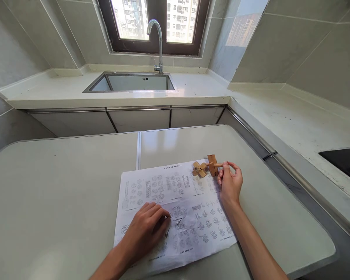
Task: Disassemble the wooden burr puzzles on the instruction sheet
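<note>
On the pale grey surface (76, 186), the printed white paper sheet (175, 206) is pinned flat under the left hand (147, 229), its fingers curled and grasping nothing; at two o'clock, the light wooden interlocking puzzle (205, 167) is steadied by a peg pinched in the right hand (230, 182).

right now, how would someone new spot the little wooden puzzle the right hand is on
Start at the pale table in front of the sink counter and find the printed sheet of diagrams lying on it. At the sheet's far right corner sits the wooden puzzle, pinched by the right hand. It is the only tan, cross-shaped thing there.
</note>
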Motion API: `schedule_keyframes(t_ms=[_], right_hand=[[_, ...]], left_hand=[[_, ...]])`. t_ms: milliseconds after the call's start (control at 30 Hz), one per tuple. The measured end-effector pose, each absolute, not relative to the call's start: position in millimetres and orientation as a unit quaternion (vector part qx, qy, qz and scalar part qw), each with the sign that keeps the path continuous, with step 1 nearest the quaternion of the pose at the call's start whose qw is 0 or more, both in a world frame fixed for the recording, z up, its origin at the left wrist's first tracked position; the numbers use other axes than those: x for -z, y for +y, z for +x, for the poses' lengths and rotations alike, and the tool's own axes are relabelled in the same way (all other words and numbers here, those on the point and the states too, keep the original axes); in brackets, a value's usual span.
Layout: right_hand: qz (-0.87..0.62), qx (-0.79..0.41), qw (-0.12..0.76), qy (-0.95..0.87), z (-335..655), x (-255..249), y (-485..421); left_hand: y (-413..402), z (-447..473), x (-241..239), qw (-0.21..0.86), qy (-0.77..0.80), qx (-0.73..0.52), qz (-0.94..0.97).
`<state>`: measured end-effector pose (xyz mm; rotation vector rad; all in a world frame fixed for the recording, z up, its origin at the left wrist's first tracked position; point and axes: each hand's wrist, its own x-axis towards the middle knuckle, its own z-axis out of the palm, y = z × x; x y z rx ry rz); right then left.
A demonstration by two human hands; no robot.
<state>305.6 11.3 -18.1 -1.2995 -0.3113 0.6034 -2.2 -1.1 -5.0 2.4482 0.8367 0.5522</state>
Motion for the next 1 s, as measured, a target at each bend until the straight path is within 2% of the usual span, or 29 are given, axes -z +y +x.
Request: schedule_keyframes(t_ms=[200,467,567,700,900,1000], right_hand=[[-0.604,-0.292,0.725,-0.158,307.6,22.0,14.1],[-0.594,-0.22,0.747,-0.201,301.2,17.2,8.3],[-0.563,-0.234,0.756,-0.238,294.8,8.8,4.9],[-0.488,-0.362,0.741,-0.286,283.7,-1.8,0.1],[-0.4,-0.574,0.627,-0.343,252.7,-0.4,-12.9],[-0.359,-0.633,0.564,-0.391,236.5,5.5,-18.3]], left_hand=[[-1.6,-1.7,1.8,0.251,0.314,-0.191,0.896],[-1.2,-1.7,-0.7,0.253,0.317,-0.182,0.896],[-0.7,-1.7,1.4,0.25,0.316,-0.182,0.897],[-0.6,-1.5,1.7,0.247,0.313,-0.186,0.898],[-5.0,-5.6,3.8,0.276,0.347,-0.218,0.87],[-6.2,-8.3,4.7,0.311,0.396,-0.271,0.82]])
